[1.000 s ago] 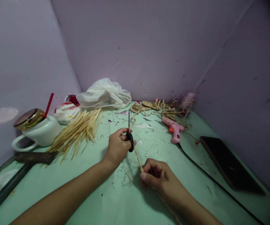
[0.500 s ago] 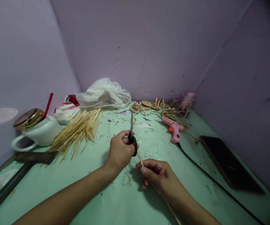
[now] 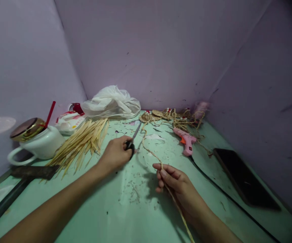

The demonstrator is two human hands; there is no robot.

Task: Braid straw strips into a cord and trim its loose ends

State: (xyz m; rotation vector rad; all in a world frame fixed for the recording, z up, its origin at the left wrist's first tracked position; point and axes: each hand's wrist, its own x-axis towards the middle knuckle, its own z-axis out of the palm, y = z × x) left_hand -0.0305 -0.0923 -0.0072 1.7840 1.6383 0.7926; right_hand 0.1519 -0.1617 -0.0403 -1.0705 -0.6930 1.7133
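Green table (image 3: 90, 216), scissors (image 3: 130, 145) (left hand (image 3: 114, 152)), cord (image 3: 153, 154) in right fingers (image 3: 171, 171)

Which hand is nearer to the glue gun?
Right. The right hand is on the near side of the glue gun; the left hand, holding scissors, is farther, to its left.

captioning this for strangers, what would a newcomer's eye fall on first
Probably the scissors in the left hand, near the centre, and the twisted cord pinched in the right hand. The pink glue gun on the green table, right of centre, stands out next. The crumpled white bag at the back may follow.
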